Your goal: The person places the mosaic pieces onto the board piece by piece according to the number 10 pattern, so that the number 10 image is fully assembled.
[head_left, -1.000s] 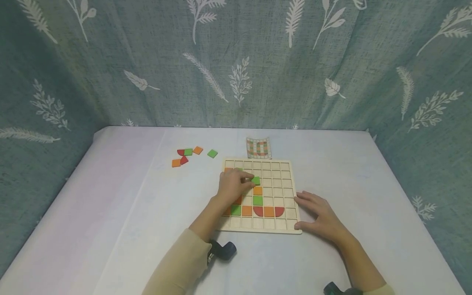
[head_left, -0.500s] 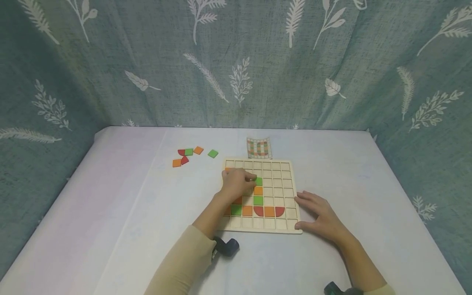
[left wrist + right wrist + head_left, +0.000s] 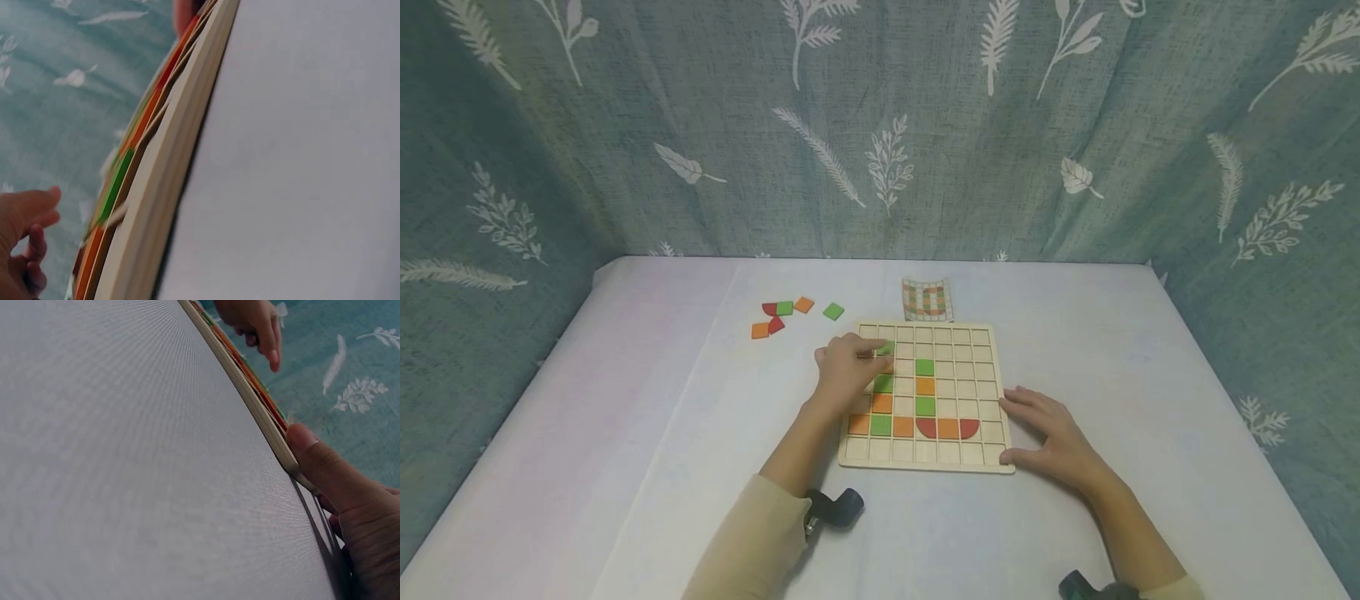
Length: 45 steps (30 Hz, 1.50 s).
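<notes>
A wooden grid board (image 3: 925,458) lies on the table with orange, green and red tiles in some of its cells. Above its left columns, my left hand (image 3: 842,371) hovers with thumb and fingertips apart and nothing between them. In the left wrist view, that hand (image 3: 25,231) is clear of the board. A green square tile (image 3: 924,367) sits in a cell to its right, above an orange tile (image 3: 925,387). My right hand (image 3: 1052,437) rests against the board's right edge, fingers extended, with the thumb (image 3: 319,456) touching the near corner.
Loose tiles lie beyond the board to the left, among them a green square (image 3: 833,311), an orange square (image 3: 760,331) and a red piece (image 3: 776,325). A small pattern card (image 3: 927,300) lies behind the board. A leaf-print curtain (image 3: 880,133) backs the table.
My left hand has let go of the green tile, which now lies in its cell, and has moved left across the board. The right hand stays at the board's edge.
</notes>
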Each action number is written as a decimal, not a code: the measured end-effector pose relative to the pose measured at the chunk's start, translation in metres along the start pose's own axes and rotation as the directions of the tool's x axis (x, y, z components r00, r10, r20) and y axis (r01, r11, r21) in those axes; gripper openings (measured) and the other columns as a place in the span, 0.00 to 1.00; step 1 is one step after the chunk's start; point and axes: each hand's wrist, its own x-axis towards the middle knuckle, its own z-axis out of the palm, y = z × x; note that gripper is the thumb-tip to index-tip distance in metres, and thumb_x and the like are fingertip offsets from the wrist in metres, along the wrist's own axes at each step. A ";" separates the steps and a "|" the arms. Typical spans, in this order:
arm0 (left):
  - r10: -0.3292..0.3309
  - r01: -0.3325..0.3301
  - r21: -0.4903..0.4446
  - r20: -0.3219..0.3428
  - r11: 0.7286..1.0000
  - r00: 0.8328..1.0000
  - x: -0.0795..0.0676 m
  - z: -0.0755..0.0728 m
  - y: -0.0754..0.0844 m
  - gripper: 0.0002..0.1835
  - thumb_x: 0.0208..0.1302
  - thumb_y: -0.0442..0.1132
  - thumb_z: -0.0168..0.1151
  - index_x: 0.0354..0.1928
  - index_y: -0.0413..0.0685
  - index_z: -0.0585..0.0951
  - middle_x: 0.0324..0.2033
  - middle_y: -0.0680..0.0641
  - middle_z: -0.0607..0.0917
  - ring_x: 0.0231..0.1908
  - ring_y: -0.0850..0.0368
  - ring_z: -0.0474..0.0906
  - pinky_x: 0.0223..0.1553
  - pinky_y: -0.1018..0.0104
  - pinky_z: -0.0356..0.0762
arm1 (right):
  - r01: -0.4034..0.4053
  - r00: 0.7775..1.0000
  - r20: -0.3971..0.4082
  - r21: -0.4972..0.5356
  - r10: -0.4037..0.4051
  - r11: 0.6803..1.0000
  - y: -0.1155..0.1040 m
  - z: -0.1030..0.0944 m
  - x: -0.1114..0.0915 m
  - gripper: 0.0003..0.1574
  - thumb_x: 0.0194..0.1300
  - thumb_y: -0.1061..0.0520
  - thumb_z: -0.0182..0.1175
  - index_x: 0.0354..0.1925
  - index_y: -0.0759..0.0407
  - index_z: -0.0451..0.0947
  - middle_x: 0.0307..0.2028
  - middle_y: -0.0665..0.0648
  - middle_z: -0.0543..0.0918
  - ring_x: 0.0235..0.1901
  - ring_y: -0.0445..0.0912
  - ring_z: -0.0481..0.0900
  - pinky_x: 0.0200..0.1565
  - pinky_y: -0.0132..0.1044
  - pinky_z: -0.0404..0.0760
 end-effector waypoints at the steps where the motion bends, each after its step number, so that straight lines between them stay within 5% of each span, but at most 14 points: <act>1: -0.006 0.006 0.005 -0.019 1.000 1.000 0.000 -0.003 -0.003 0.18 0.57 0.48 0.66 0.48 0.51 0.85 0.34 0.49 0.81 0.39 0.51 0.70 0.45 0.49 0.51 | 0.004 1.000 -0.002 0.000 -0.004 1.000 0.000 0.000 0.000 0.47 0.37 0.49 0.77 0.57 0.62 0.75 0.59 0.60 0.74 0.62 0.60 0.64 0.58 0.60 0.60; 14: -0.130 0.159 0.108 -0.235 0.981 0.963 -0.003 -0.055 -0.048 0.22 0.58 0.47 0.64 0.55 0.50 0.80 0.40 0.42 0.81 0.47 0.45 0.70 0.50 0.44 0.51 | 0.019 1.000 -0.012 0.011 -0.019 1.000 0.000 0.001 -0.001 0.46 0.38 0.49 0.77 0.57 0.62 0.75 0.59 0.60 0.75 0.62 0.59 0.65 0.58 0.60 0.60; 21: -0.312 0.349 0.047 -0.349 0.936 0.884 -0.006 -0.090 -0.083 0.28 0.59 0.44 0.63 0.62 0.46 0.74 0.51 0.36 0.75 0.55 0.37 0.63 0.53 0.41 0.49 | 0.020 1.000 -0.009 0.008 -0.020 1.000 0.000 0.002 0.001 0.47 0.37 0.49 0.77 0.57 0.62 0.75 0.59 0.60 0.75 0.62 0.59 0.65 0.58 0.59 0.60; 23: -0.347 0.389 0.057 -0.345 0.920 0.872 -0.006 -0.095 -0.092 0.31 0.60 0.44 0.63 0.65 0.43 0.70 0.55 0.34 0.71 0.58 0.36 0.60 0.55 0.40 0.48 | 0.012 1.000 -0.005 0.007 -0.012 1.000 0.001 0.002 0.001 0.47 0.38 0.49 0.77 0.57 0.62 0.75 0.59 0.60 0.74 0.62 0.59 0.64 0.59 0.59 0.60; 30: -0.329 0.385 0.182 -0.275 0.905 0.903 -0.003 -0.104 -0.111 0.31 0.64 0.49 0.58 0.66 0.44 0.67 0.57 0.31 0.67 0.59 0.34 0.58 0.56 0.39 0.45 | 0.005 1.000 0.001 0.010 -0.005 1.000 0.000 0.001 0.000 0.47 0.38 0.48 0.77 0.57 0.62 0.75 0.60 0.60 0.74 0.62 0.60 0.64 0.59 0.60 0.60; 45: -0.240 0.301 0.211 -0.270 0.930 0.932 0.005 -0.102 -0.119 0.21 0.64 0.48 0.59 0.57 0.49 0.77 0.50 0.34 0.72 0.55 0.37 0.62 0.55 0.41 0.47 | 0.012 1.000 -0.007 -0.002 -0.012 1.000 0.002 0.000 0.000 0.46 0.38 0.49 0.77 0.57 0.62 0.75 0.59 0.60 0.75 0.62 0.59 0.65 0.58 0.60 0.60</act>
